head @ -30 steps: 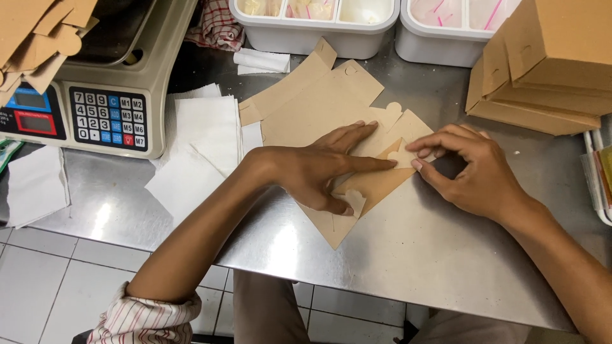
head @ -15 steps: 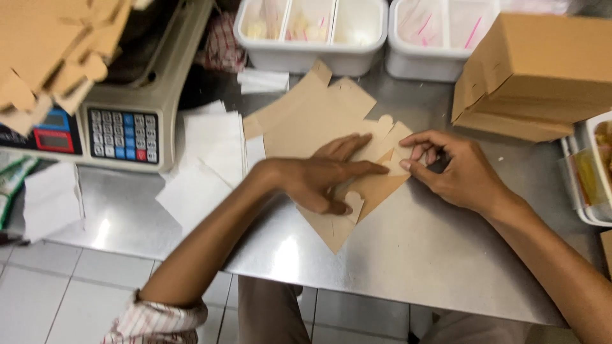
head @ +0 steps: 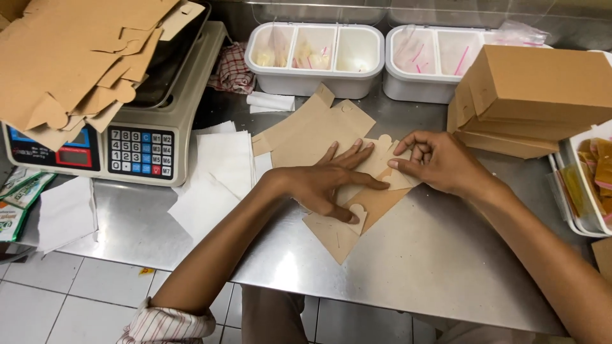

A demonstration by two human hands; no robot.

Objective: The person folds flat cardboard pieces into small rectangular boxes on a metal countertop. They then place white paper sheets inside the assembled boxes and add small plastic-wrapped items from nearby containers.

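Observation:
A flat brown cardboard box blank [head: 319, 130] lies on the steel table [head: 433, 274], partly folded at its near end. My left hand [head: 331, 181] lies flat on it, fingers spread, pressing the folded panel down. My right hand [head: 440, 162] pinches a rounded flap of the same blank at its right edge, fingertips close to those of the left hand.
A weighing scale [head: 137, 137] at the left carries a pile of flat box blanks [head: 76, 57]. White paper sheets [head: 217, 172] lie beside it. Two white compartment tubs [head: 315, 57] stand at the back. Folded brown boxes [head: 535, 95] are stacked at the right, beside a sachet tray [head: 590, 185].
The view has shifted slightly. My right hand's fingers have closed in on the flap beside the left fingertips. The left hand stays flat on the blank.

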